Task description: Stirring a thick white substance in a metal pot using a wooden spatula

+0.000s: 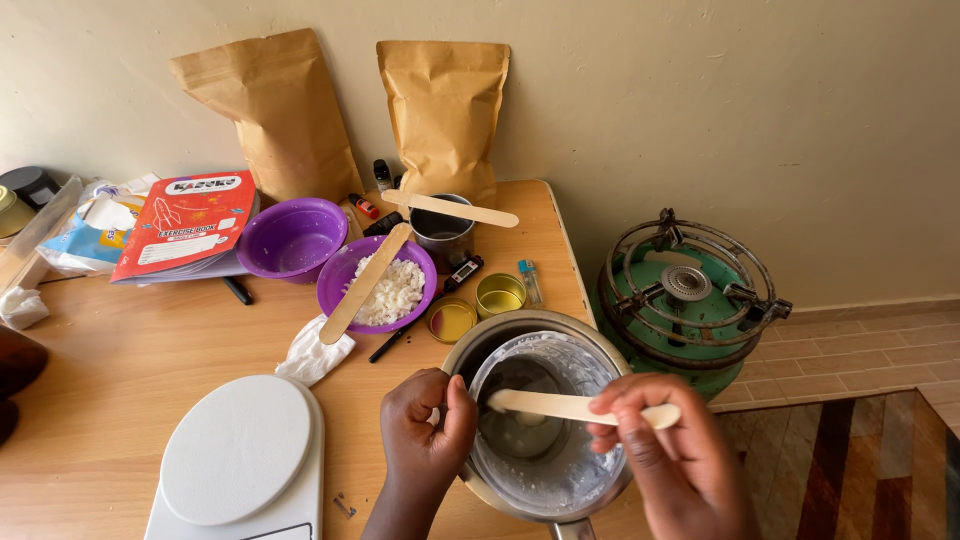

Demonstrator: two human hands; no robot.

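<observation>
A metal pot [470, 350] stands at the table's front right edge with a clear glass bowl [590, 375] set inside it, whitish residue on its walls and clear liquid at the bottom. My right hand [665, 450] pinches a flat wooden stick [545, 403] that reaches across the bowl. My left hand [425, 425] grips the pot's left rim with the thumb over the bowl's edge.
A purple bowl of white flakes [395, 290] with a wooden stick across it, an empty purple bowl [290, 238], a metal cup [442, 232], two small tins [499, 294], little bottles, two brown paper pouches [443, 100], a red exercise book [185, 222], a white scale [240, 455]. A green gas burner [685, 295] stands on the floor right.
</observation>
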